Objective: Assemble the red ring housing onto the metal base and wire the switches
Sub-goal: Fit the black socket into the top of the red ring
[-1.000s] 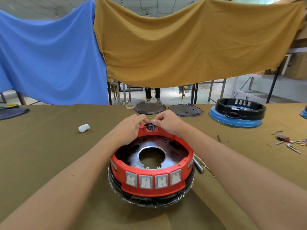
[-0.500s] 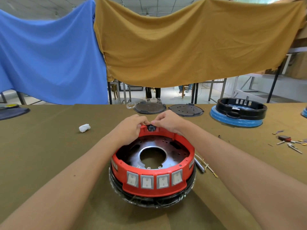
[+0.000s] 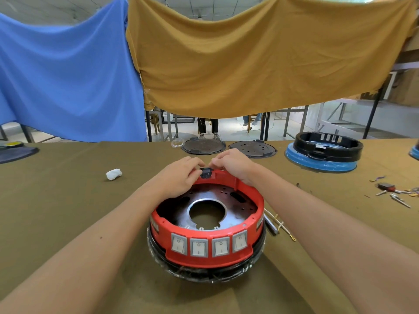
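- Little has shifted since the earlier frames: both hands remain at the far rim of the red plastic ring housing (image 3: pixel 207 243), and the small black plug-in component (image 3: pixel 206 172) there now sits a touch lower and squarer in its notch.
- Left hand (image 3: pixel 179 177) has its fingers curled over the rim, fingertips pinching the black component from the left side.
- Right hand (image 3: pixel 231 165) mirrors it, fingers curled, its grip closed on the same component from the right.
- Red housing already sits on the round metal base plate with the central hole (image 3: pixel 207 210); the assembly rests on the olive-brown cloth-covered surface (image 3: pixel 68 211), directly before the person.
- Four grey rocker switches (image 3: pixel 208 244) are seated in the near face of the housing.
- Step in hand, as judged: pressing the rear component into its seat.
- Next move likely calls for even downward pressure from both sides until flush, then wiring; loose wire leads (image 3: pixel 280 225) lie just beside the housing on the right.
- Whether the component is fully home cannot be determined.
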{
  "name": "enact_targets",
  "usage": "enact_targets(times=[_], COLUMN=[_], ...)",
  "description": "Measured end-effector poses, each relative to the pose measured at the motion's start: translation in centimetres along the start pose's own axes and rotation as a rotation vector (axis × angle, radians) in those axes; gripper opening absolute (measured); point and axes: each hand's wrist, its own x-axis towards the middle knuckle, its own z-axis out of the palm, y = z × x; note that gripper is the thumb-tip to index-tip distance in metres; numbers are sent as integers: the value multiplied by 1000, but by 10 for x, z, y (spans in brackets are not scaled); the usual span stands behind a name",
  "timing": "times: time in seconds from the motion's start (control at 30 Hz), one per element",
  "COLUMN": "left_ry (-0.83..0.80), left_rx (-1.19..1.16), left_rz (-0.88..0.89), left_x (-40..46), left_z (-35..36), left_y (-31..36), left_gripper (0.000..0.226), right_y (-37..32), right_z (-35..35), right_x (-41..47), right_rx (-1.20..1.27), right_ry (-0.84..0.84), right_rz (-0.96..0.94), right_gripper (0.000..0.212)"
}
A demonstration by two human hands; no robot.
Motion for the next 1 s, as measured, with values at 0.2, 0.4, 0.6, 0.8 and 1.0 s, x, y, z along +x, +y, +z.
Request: enact_targets(times=[0.2, 0.4, 0.6, 0.8, 1.0], left_ry=[-35, -68, -135, -327, -556], left_rx=[-84, -295, -365, -192, -112], left_rz=[-37, -111, -328, -436, -498], left_x=[14, 23, 44, 52, 62], left_z=[-7, -10, -18, -29, -36], left_y=[7, 7, 15, 28, 39], left_gripper=[25, 13, 5, 28, 43], right_y=[-2, 0, 0, -2, -3], right_z=[5, 7, 7, 6, 5], right_x=[0, 2, 2, 1, 2], right_rx=[-77, -66, -101, -73, -84], right_ry=[37, 53, 54, 45, 38], right_rz=[-30, -45, -41, -29, -16], right_gripper=[20, 15, 16, 18, 25])
